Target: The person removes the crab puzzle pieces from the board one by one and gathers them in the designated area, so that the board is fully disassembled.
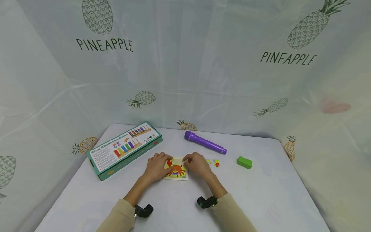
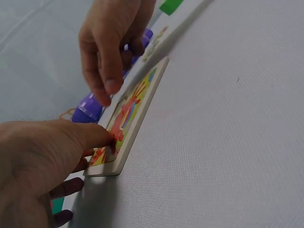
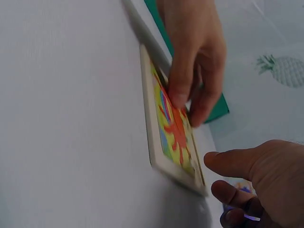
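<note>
A small wooden jigsaw puzzle (image 1: 177, 173) with a red-orange crab picture lies flat in its pale frame. My left hand (image 1: 156, 167) holds it at the left side, thumb on the picture and fingers along the outer edge. At the upper right corner hovers my right hand (image 1: 198, 165), its fingers bent, thumb apart from them and nothing visible between. An unfilled patch of the tray shows near that corner in the right wrist view, beside the crab picture (image 3: 176, 135). Right of this hand lie two loose puzzle pieces (image 1: 216, 163), one partly hidden.
A green Ring Challenge Game box (image 1: 124, 149) lies at the back left. Behind the puzzle is a purple toy microphone (image 1: 205, 142). A green block (image 1: 244, 162) stands at the right. The white table (image 1: 275, 193) meets a pineapple-print curtain at the back.
</note>
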Motion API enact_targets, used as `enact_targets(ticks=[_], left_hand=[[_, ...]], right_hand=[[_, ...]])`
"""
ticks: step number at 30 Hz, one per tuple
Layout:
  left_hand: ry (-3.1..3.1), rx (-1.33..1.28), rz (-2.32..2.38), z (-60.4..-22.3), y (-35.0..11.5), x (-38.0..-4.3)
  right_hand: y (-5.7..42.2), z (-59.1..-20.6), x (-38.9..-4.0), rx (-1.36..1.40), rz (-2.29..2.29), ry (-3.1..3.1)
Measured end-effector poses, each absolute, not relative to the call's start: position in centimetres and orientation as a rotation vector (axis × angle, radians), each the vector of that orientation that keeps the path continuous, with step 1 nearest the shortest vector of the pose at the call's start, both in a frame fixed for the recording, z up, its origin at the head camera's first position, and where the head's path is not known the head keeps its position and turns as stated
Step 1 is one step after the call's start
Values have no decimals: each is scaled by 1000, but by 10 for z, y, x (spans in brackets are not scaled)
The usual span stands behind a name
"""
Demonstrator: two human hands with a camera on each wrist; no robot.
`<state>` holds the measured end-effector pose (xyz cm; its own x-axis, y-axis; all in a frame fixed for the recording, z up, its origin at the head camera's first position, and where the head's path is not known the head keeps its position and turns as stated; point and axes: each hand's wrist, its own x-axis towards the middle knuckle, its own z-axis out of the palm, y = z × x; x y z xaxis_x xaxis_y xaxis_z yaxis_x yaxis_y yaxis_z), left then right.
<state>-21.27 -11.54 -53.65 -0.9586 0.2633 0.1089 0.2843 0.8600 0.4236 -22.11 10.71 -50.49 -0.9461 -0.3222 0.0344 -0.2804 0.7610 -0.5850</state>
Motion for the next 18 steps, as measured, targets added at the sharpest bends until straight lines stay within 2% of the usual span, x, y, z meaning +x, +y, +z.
enact_targets(ticks=[8,18], left_hand=[[-2968,-435,-762,-537,-117,-215],[-2976,-419,-761,-536,-117,-216]], right_hand=[[74,-508,-220,-544,-891,2838],[65,-511,-221,-535,-902,2814]])
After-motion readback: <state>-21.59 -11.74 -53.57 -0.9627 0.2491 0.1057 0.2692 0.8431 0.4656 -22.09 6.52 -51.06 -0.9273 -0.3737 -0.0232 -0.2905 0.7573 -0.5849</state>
